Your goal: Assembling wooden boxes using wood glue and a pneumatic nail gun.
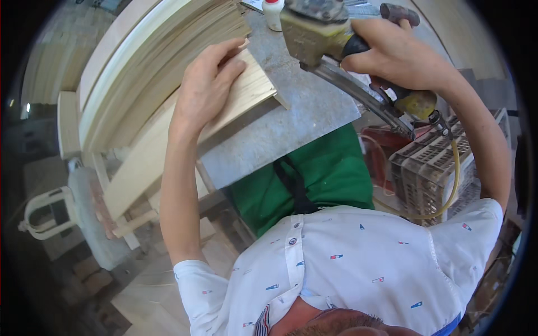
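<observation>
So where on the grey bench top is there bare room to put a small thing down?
The grey bench top is bare between the wooden board under the left hand and the nail gun in the right hand, down to its near edge. The far end, by the white bottle, is crowded.

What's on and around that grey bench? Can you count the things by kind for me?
Hands: 2, left hand flat on the wood, right hand gripping the tool
Nail gun: 1
Yellow hose: 1
Wood board under the hand: 1
White bottle: 1
Plastic crate: 1
Total: 7
</observation>
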The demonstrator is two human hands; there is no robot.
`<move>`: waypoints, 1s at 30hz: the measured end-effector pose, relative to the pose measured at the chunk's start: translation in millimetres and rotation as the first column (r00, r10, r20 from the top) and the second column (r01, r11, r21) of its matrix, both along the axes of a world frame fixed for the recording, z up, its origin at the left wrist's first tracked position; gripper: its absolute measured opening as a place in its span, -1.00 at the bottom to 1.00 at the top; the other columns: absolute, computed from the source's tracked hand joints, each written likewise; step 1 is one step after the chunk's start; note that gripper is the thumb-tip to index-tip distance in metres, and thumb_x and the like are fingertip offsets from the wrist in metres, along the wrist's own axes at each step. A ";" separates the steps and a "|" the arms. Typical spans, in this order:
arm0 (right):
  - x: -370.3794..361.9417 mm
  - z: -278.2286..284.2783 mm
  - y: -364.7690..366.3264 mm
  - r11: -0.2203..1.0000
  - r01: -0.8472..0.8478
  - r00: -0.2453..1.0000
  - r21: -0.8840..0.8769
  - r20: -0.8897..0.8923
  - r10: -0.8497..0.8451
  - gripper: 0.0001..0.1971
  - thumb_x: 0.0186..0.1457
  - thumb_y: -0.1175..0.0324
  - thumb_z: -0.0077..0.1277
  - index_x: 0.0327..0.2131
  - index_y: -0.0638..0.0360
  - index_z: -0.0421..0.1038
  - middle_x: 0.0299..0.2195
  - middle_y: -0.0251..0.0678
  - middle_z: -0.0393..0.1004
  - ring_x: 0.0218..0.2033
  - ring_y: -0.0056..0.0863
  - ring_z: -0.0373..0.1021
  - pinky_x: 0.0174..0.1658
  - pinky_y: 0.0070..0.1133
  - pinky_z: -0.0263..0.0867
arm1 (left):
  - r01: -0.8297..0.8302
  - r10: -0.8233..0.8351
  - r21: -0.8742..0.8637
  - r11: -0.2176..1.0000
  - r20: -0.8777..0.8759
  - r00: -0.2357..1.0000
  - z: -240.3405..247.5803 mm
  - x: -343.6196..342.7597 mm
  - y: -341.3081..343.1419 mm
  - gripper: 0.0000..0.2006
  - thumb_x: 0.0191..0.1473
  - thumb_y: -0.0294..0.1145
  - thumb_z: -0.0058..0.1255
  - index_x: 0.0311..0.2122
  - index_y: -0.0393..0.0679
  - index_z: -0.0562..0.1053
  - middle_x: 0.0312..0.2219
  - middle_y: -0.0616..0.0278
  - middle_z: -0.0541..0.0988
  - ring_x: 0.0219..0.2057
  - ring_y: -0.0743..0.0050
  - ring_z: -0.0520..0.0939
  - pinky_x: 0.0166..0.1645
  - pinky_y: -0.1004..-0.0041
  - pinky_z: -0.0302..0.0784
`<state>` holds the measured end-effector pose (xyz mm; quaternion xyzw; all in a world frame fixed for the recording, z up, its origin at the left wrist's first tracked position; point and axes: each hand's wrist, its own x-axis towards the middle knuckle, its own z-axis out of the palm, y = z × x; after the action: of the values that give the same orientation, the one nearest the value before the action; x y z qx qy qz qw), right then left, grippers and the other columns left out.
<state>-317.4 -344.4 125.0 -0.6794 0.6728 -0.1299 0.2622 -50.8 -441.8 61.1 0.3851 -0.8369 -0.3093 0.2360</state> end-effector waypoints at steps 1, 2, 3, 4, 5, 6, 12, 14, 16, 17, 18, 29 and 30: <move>-8.2 -13.9 -4.3 0.998 -0.055 0.997 -0.007 0.055 0.055 -0.72 -0.03 0.31 0.00 -0.40 0.42 0.34 -0.66 -0.21 0.39 -0.67 -0.46 0.38 -0.55 -0.51 0.31 | -0.012 0.008 0.093 0.996 0.051 0.999 4.8 -2.3 -5.3 -0.65 0.08 -0.36 0.03 -0.02 -0.24 0.43 -0.14 0.12 0.52 -0.14 0.36 0.51 0.00 0.46 0.37; -14.4 -25.7 -7.0 0.994 -0.111 0.988 -0.018 0.108 0.112 -0.74 -0.04 0.33 -0.03 -0.49 0.44 0.36 -0.68 -0.13 0.43 -0.65 -0.38 0.42 -0.54 -0.46 0.33 | -0.034 0.015 0.184 0.982 0.103 0.995 9.4 -5.2 -10.0 -0.67 0.11 -0.40 0.01 -0.01 -0.27 0.42 -0.17 0.24 0.54 -0.18 0.58 0.51 -0.03 0.58 0.38; -18.8 -34.4 -8.5 0.994 -0.105 0.984 -0.026 0.139 0.108 -0.74 -0.04 0.33 -0.03 -0.49 0.44 0.36 -0.68 -0.13 0.43 -0.65 -0.38 0.42 -0.54 -0.46 0.33 | -0.045 0.022 0.322 0.946 0.075 0.997 14.2 -9.0 -13.2 -0.68 0.11 -0.41 0.04 -0.04 -0.29 0.45 -0.25 0.29 0.56 -0.23 0.65 0.51 -0.07 0.61 0.39; -21.6 -42.2 -9.7 0.994 -0.110 0.982 0.000 0.156 0.109 -0.73 -0.05 0.34 -0.03 -0.50 0.49 0.34 -0.68 -0.08 0.42 -0.65 -0.32 0.43 -0.51 -0.43 0.35 | -0.052 0.019 0.317 0.947 0.106 0.994 17.1 -10.7 -16.3 -0.68 0.11 -0.41 0.04 -0.04 -0.29 0.45 -0.25 0.29 0.56 -0.23 0.65 0.51 -0.07 0.61 0.39; -23.3 -49.8 -10.8 0.993 -0.118 0.979 0.027 0.172 0.112 -0.71 -0.07 0.35 -0.03 -0.52 0.53 0.32 -0.67 -0.04 0.42 -0.64 -0.27 0.43 -0.48 -0.40 0.36 | -0.085 0.044 0.390 0.917 0.111 0.993 18.5 -10.8 -19.2 -0.68 0.08 -0.41 0.07 -0.06 -0.28 0.46 -0.27 0.30 0.56 -0.24 0.65 0.51 -0.08 0.61 0.39; -24.6 -57.2 -11.4 0.991 -0.123 0.977 0.055 0.184 0.111 -0.69 -0.09 0.36 -0.03 -0.53 0.57 0.31 -0.67 0.01 0.42 -0.64 -0.22 0.44 -0.45 -0.37 0.38 | -0.114 0.067 0.462 0.879 0.116 0.991 19.1 -11.7 -22.1 -0.69 0.06 -0.40 0.10 -0.08 -0.28 0.48 -0.29 0.30 0.57 -0.26 0.65 0.52 -0.09 0.61 0.40; -29.3 -96.1 -10.7 0.968 -0.199 0.970 -0.155 0.108 0.217 -0.71 -0.05 0.36 -0.03 -0.50 0.54 0.29 -0.52 0.20 0.42 -0.42 0.02 0.43 -0.29 -0.29 0.35 | -0.140 0.156 0.596 0.791 0.026 0.987 21.0 -13.6 -29.0 -0.69 -0.11 -0.47 0.26 -0.18 -0.25 0.54 -0.41 0.35 0.57 -0.38 0.69 0.52 -0.22 0.68 0.43; -29.7 -98.7 -7.7 0.960 -0.203 0.965 -0.193 0.126 0.229 -0.71 -0.04 0.36 -0.04 -0.49 0.53 0.28 -0.49 0.21 0.41 -0.38 0.05 0.41 -0.25 -0.28 0.34 | -0.153 0.167 0.587 0.795 0.032 0.985 19.6 -13.9 -29.6 -0.70 -0.11 -0.48 0.26 -0.19 -0.24 0.55 -0.42 0.36 0.57 -0.40 0.70 0.52 -0.23 0.68 0.44; -30.0 -97.8 -5.6 0.966 -0.200 0.968 -0.165 0.122 0.221 -0.73 -0.03 0.37 -0.04 -0.48 0.51 0.27 -0.48 0.18 0.39 -0.36 0.04 0.39 -0.21 -0.28 0.32 | -0.166 0.180 0.573 0.802 0.032 0.983 19.9 -13.4 -29.3 -0.71 -0.11 -0.49 0.26 -0.20 -0.23 0.55 -0.43 0.37 0.57 -0.41 0.71 0.52 -0.24 0.68 0.44; -29.8 -97.2 -4.1 0.965 -0.199 0.966 -0.170 0.130 0.222 -0.73 -0.03 0.37 -0.04 -0.48 0.51 0.27 -0.48 0.18 0.39 -0.36 0.04 0.39 -0.21 -0.28 0.32 | -0.174 0.191 0.569 0.803 0.031 0.981 19.9 -12.9 -29.1 -0.71 -0.12 -0.49 0.27 -0.21 -0.23 0.55 -0.44 0.37 0.57 -0.42 0.72 0.52 -0.25 0.69 0.44; -30.2 -97.1 -1.9 0.967 -0.187 0.966 -0.175 0.147 0.213 -0.74 -0.03 0.39 -0.04 -0.48 0.51 0.26 -0.48 0.18 0.39 -0.37 0.04 0.39 -0.21 -0.28 0.32 | -0.180 0.200 0.568 0.803 0.027 0.979 19.3 -13.3 -28.7 -0.71 -0.12 -0.49 0.27 -0.21 -0.23 0.56 -0.45 0.37 0.57 -0.43 0.72 0.51 -0.26 0.69 0.44; -31.8 -98.1 3.6 0.974 -0.155 0.969 -0.164 0.165 0.182 -0.77 -0.04 0.42 -0.04 -0.49 0.48 0.24 -0.51 0.16 0.37 -0.38 0.05 0.37 -0.24 -0.25 0.29 | -0.239 0.241 0.513 0.825 0.064 0.968 20.3 -14.7 -24.2 -0.71 -0.15 -0.48 0.29 -0.23 -0.22 0.58 -0.49 0.35 0.58 -0.48 0.71 0.50 -0.31 0.69 0.43; -31.6 -99.5 3.3 0.973 -0.154 0.968 -0.174 0.169 0.184 -0.77 -0.04 0.42 -0.04 -0.49 0.48 0.23 -0.52 0.16 0.36 -0.39 0.06 0.36 -0.25 -0.25 0.29 | -0.249 0.246 0.498 0.831 0.073 0.967 20.2 -13.9 -23.9 -0.72 -0.16 -0.48 0.29 -0.24 -0.22 0.58 -0.49 0.35 0.58 -0.49 0.71 0.50 -0.31 0.69 0.42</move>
<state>-349.0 -341.1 25.5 -0.7384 0.5727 -0.2227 0.2780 -64.8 -465.7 81.3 0.5389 -0.6709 -0.4826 0.1631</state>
